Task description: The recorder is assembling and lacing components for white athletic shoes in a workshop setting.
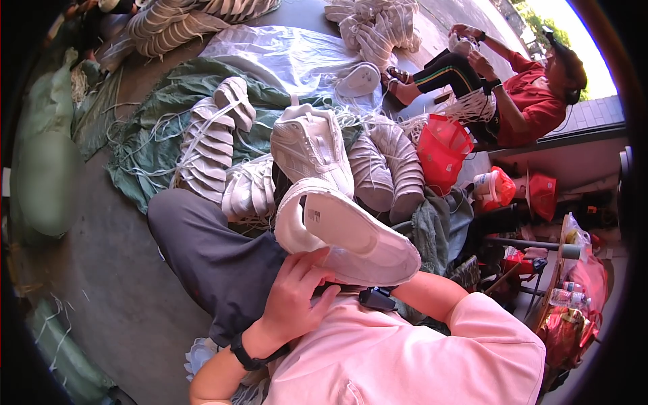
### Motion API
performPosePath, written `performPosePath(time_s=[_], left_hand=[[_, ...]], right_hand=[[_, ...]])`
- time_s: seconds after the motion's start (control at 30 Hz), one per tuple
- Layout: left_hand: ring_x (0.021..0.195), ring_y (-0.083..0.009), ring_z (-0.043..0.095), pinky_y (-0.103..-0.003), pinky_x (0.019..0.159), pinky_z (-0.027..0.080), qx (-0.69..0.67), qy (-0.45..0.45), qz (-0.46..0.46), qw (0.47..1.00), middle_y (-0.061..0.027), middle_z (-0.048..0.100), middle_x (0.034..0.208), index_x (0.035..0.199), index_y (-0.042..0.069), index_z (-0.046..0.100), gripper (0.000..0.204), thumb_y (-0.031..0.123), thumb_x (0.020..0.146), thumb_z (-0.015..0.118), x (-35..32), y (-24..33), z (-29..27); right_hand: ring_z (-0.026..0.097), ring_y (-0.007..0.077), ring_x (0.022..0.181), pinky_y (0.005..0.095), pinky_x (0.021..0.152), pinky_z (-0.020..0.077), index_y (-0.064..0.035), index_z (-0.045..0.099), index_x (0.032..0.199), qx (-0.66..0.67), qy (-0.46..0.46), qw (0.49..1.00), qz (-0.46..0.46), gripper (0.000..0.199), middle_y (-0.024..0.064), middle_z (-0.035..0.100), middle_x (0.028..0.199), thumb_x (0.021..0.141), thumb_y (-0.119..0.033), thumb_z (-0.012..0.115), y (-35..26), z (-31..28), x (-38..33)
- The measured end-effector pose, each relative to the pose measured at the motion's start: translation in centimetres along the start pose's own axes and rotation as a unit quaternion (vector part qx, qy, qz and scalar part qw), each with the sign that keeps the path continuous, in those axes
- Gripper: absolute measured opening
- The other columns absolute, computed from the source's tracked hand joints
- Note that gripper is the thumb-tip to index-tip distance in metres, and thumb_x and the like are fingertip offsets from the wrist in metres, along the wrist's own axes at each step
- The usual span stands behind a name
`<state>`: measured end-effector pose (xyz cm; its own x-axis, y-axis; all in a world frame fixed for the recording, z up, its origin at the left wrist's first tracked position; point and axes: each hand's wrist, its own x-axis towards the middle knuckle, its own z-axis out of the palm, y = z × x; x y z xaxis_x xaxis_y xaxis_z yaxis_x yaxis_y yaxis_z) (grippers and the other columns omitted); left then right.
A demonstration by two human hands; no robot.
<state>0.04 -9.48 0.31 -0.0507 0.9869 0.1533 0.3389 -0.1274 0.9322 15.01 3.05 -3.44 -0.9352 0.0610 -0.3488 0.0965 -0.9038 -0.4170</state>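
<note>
1. The left hand (297,290) is reaching up from the near side, wearing a black wristband (246,352); its fingers are curling partway and its thumb is standing apart. The fingertips are touching the near edge of a white shoe upper (381,253); whether this grip is bearing any of its weight cannot be told.
2. That shoe upper is lying tilted above the person's lap, its open side and pale lining facing the person.
3. The right forearm (435,295) is extending leftward behind the shoe upper, which is hiding the right hand; the state of that grip cannot be told.
4. A second white shoe upper (307,145) is resting just beyond the first, its eyelets showing.
5. Nested rows of pale uppers are flanking it: a left row (204,152) is lying on a green sheet (152,131), and a right row (408,165) is curving beside a red bag (442,152).
6. Farther off, a clear plastic sheet (283,57) is spreading across the floor.
7. At far right, a co-worker (530,101) in a red shirt is sitting with both hands raised around a pale object (462,44).
</note>
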Motion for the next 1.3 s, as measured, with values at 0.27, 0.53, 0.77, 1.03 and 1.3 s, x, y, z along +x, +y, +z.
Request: performPosePath(time_s=[0.27,0.53,0.77,1.03,1.3], left_hand=[[0.108,-0.0368,0.049,-0.044,0.096,0.038,-0.021,-0.075,-0.042,0.996,-0.0136,0.056,0.122,0.096,0.007,0.058,0.029,0.013,0.072,0.072,0.1,-0.4,0.3],[0.101,-0.0317,0.054,-0.041,0.092,0.039,-0.065,-0.053,-0.042,0.996,-0.0115,0.061,0.111,0.093,0.005,0.06,0.025,0.009,0.071,0.071,0.2,0.0,-0.2],[0.086,-0.0222,0.061,-0.034,0.087,0.044,-0.277,0.034,-0.111,0.954,-0.0125,0.062,0.104,0.103,-0.001,0.061,0.035,0.03,0.086,0.065,-0.9,0.1,-1.7],[0.098,-0.0135,0.058,-0.028,0.086,0.045,-0.39,0.133,-0.255,0.875,-0.0109,0.062,0.111,0.12,-0.009,0.051,0.053,0.035,0.091,0.059,-2.2,2.4,-6.7],[0.113,-0.0247,0.054,-0.039,0.099,0.042,-0.471,0.305,-0.214,0.8,-0.0138,0.054,0.127,0.135,-0.003,0.04,0.059,0.013,0.084,0.064,-4.0,2.5,-11.8]], right_hand=[[0.057,0.029,0.108,0.0417,0.094,0.0475,-0.0048,0.033,0.142,-0.019,0.006,1.0,0.004,0.061,0.0204,0.045,0.135,0.1,-0.048,0.034,0.3,0.0,0.6],[0.057,0.0285,0.108,0.0416,0.095,0.0473,-0.0049,0.033,0.142,-0.039,0.012,0.999,0.003,0.06,0.0197,0.045,0.135,0.1,-0.048,0.034,0.2,-0.1,0.8],[0.057,0.028,0.109,0.0414,0.095,0.0471,-0.005,0.033,0.142,-0.06,0.013,0.998,-0.002,0.06,0.0191,0.045,0.135,0.1,-0.048,0.034,0.5,-0.2,-0.2],[0.043,0.0173,0.124,0.0336,0.102,0.0365,-0.0077,0.021,0.145,-0.278,0.148,0.949,-0.025,0.065,0.006,0.035,0.143,0.098,-0.045,0.045,0.2,3.7,1.1],[0.052,0.0183,0.113,0.0336,0.096,0.0432,-0.0085,0.02,0.147,-0.341,0.092,0.932,-0.075,0.063,0.0138,0.041,0.14,0.097,-0.03,0.053,-2.6,6.4,0.3]])
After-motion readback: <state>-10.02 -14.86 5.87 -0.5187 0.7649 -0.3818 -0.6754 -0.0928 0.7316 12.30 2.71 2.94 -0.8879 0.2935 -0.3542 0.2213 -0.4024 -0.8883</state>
